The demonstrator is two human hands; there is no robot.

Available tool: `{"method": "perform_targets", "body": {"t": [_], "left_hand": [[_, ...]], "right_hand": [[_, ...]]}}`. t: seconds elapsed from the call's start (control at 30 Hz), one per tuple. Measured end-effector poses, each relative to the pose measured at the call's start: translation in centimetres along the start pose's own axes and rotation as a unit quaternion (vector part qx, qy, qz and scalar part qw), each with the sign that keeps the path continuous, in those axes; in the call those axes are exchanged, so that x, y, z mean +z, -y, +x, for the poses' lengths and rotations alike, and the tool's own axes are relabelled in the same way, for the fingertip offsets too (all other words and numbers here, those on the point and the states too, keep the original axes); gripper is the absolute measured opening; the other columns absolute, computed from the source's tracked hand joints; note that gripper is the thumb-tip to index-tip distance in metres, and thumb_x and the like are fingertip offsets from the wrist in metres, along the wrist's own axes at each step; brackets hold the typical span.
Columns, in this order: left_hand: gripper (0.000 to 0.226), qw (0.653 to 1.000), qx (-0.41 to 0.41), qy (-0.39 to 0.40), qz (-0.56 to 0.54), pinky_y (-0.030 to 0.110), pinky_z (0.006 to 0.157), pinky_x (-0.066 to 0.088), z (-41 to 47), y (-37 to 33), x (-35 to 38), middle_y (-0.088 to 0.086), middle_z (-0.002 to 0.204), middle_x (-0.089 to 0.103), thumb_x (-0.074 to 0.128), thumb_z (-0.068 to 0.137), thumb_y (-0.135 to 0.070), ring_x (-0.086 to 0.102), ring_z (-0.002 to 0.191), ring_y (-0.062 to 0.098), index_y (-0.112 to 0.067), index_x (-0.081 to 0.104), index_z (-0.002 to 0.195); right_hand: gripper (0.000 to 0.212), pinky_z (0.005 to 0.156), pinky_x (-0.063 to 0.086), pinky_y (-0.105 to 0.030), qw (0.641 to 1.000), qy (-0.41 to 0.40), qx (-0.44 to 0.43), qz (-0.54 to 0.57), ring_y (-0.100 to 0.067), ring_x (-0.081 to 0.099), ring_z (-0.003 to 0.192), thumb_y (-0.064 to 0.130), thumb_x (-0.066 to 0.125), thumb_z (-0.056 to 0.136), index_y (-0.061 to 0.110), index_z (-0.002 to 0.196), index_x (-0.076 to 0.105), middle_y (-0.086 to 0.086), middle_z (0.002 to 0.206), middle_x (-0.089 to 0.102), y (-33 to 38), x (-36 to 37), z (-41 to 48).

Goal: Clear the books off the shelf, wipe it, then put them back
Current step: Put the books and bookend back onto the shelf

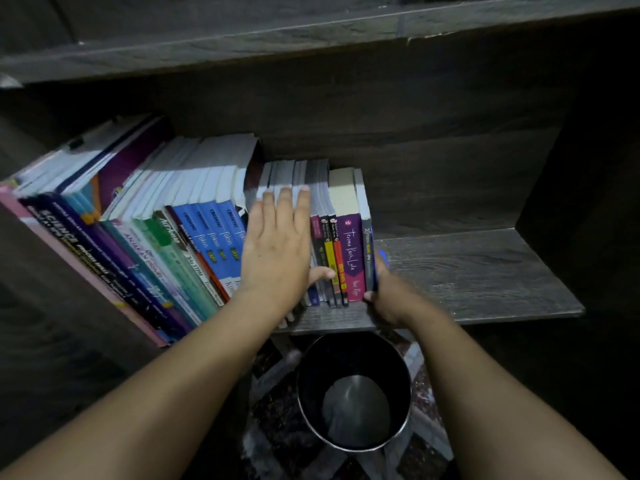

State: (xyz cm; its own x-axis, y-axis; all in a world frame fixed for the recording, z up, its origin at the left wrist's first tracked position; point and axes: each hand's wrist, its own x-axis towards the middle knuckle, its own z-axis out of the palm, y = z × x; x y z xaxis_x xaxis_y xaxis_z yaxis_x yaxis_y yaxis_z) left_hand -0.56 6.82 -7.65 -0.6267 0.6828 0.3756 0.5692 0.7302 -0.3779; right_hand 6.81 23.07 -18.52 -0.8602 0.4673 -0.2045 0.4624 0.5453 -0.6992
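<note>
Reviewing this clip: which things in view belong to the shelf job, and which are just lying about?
Job: books; shelf; left hand flat on them; right hand gripping their end.
Lying about: black bin; patterned floor.

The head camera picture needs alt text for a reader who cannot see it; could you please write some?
A person's left hand lies flat on a small group of upright books at the right end of a row on a dark wooden shelf, while the right hand grips that group's outer side. A round dark bin stands on the floor below.
</note>
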Motion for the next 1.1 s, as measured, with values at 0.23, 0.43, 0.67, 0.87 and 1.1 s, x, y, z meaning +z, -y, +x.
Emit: {"method": "perform_targets", "body": {"t": [0.23,0.43,0.67,0.87,1.1], "left_hand": [[0.116,0.998,0.013,-0.029,-0.05,0.047,0.116,0.009,0.0,-0.3,0.8,0.017,0.153,0.023,0.058,0.067,-0.077,0.02,0.142,0.038,-0.023,-0.001,0.151],[0.112,0.997,-0.019,-0.028,-0.074,0.047,0.118,0.001,0.2,-0.7,0.9,0.014,0.157,0.011,0.051,0.069,-0.081,0.006,0.146,0.037,-0.024,-0.003,0.148],[0.103,0.996,-0.043,-0.046,-0.066,0.046,0.118,-0.001,0.4,-1.0,1.5,0.014,0.157,0.013,0.052,0.079,-0.071,0.008,0.146,0.036,-0.022,-0.005,0.149],[0.103,0.994,-0.061,-0.052,-0.068,0.044,0.116,-0.004,-0.1,-1.5,1.8,0.014,0.156,0.017,0.057,0.077,-0.069,0.01,0.145,0.036,-0.02,-0.001,0.147],[0.124,0.995,-0.078,-0.054,0.033,0.047,0.115,-0.014,-1.2,-1.3,2.7,0.023,0.158,-0.004,0.064,0.079,-0.061,-0.004,0.147,0.038,0.002,-0.018,0.147]], "right_hand": [[0.097,0.102,0.043,-0.044,0.999,-0.021,-0.029,0.028,-0.022,0.053,0.117,0.006,0.062,0.086,0.052,0.146,0.001,-0.004,0.142,0.049,0.5,0.1,1.4],[0.104,0.105,0.04,-0.051,0.996,0.016,-0.053,0.073,-0.018,0.048,0.126,0.014,0.071,0.081,0.048,0.147,-0.002,0.001,0.145,0.045,-0.2,0.1,1.2],[0.084,0.096,0.041,-0.034,0.999,-0.038,-0.031,0.025,-0.021,0.056,0.116,0.023,0.063,0.092,0.038,0.152,0.007,-0.003,0.131,0.059,0.5,0.1,0.5],[0.079,0.088,0.042,-0.031,0.994,-0.099,-0.029,0.032,-0.024,0.058,0.112,0.021,0.065,0.09,0.034,0.15,0.017,-0.006,0.125,0.062,0.7,1.3,0.4],[0.117,0.102,0.042,-0.037,0.984,-0.109,-0.067,0.122,-0.017,0.054,0.12,0.025,0.089,0.063,0.033,0.151,0.012,0.003,0.133,0.056,3.0,-0.3,-0.9]]}}
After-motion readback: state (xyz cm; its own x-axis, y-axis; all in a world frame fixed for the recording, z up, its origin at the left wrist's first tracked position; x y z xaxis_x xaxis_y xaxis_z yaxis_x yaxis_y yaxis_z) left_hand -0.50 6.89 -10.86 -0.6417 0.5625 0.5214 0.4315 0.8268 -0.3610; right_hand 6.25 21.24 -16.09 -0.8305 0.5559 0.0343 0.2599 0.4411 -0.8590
